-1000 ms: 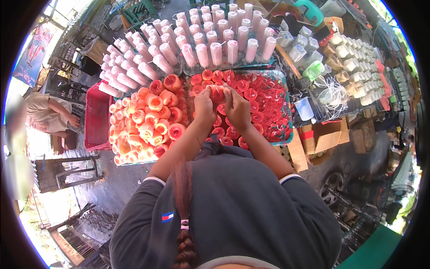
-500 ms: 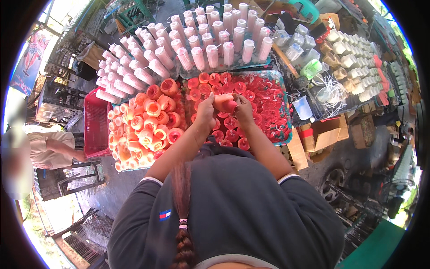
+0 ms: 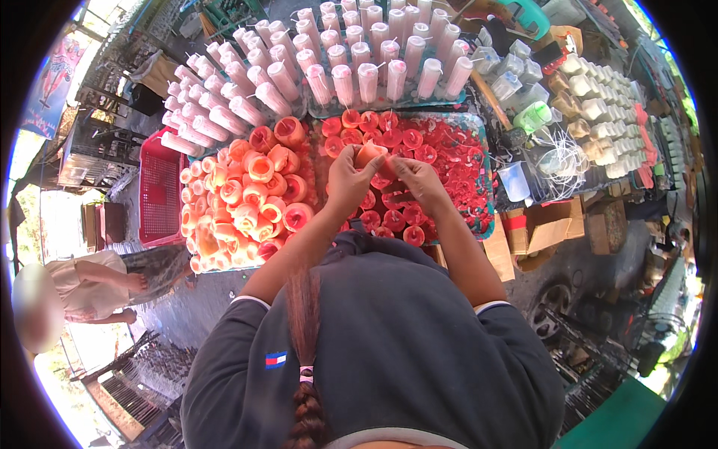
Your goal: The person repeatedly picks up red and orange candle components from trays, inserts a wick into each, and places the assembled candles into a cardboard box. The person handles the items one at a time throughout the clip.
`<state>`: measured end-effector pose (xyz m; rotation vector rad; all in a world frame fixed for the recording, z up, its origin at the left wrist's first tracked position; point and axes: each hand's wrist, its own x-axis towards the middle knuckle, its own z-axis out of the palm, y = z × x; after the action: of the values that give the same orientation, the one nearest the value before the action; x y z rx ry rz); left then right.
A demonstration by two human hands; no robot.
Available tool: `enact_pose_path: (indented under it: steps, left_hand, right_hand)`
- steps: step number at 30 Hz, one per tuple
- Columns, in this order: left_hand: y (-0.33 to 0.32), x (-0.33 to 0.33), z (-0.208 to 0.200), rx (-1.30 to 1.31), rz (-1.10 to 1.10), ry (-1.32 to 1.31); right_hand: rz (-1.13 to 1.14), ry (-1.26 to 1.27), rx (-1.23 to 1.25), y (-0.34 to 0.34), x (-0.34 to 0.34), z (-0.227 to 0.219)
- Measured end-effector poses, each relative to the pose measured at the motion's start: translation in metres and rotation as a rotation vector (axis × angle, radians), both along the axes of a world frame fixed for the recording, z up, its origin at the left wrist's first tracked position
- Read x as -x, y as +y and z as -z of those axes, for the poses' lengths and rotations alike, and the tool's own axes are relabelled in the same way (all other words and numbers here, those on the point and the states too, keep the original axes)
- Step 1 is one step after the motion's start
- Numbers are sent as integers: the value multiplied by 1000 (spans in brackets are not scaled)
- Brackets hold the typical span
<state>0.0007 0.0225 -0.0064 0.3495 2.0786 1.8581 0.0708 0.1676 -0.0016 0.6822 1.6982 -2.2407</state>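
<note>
Over the middle of the red tray, my left hand (image 3: 350,178) grips an orange wax cup (image 3: 370,154), its opening tilted upward. My right hand (image 3: 420,184) is closed at the cup's right side, thumb and fingers pinching a thin pinkish-red wax piece (image 3: 387,169) against it. Whether that piece is joined to the cup I cannot tell. Below and around my hands stand small red candles (image 3: 393,219) with wicks. Left of my left hand lies a heap of orange wax cups (image 3: 258,196), some with petal-like rims and red centres.
Tall pale-pink candles (image 3: 343,84) with wicks stand in rows at the back. Red wax scraps (image 3: 465,176) cover the tray's right part. Further right are white string (image 3: 561,159), a cardboard box (image 3: 550,224) and pale moulded pieces (image 3: 594,110). A red crate (image 3: 162,191) and another person (image 3: 93,284) are at left.
My right hand has turned so its back shows more, its fingers now at the cup's side. The cup has tipped more upright. The person at left has shifted nearer the lower left.
</note>
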Motion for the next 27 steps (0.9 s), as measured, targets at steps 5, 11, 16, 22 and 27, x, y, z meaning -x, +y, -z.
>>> enact_pose_path:
  steps: [5, 11, 16, 22, 27]
  left_hand:
    - [2, 0, 7, -379, -60, -148]
    - [7, -4, -4, -605, -80, -569]
    - [5, -7, -37, -681, 19, -829]
    - [5, -9, -42, -764, 36, -930]
    - [2, 0, -24, -746, -283, -908]
  right_hand:
    - [54, 264, 32, -4, -8, 11]
    - [195, 427, 307, -12, -21, 22]
    - [215, 554, 545, -15, -22, 22]
    - [246, 533, 590, -16, -24, 7]
    - [181, 486, 32, -19, -22, -3]
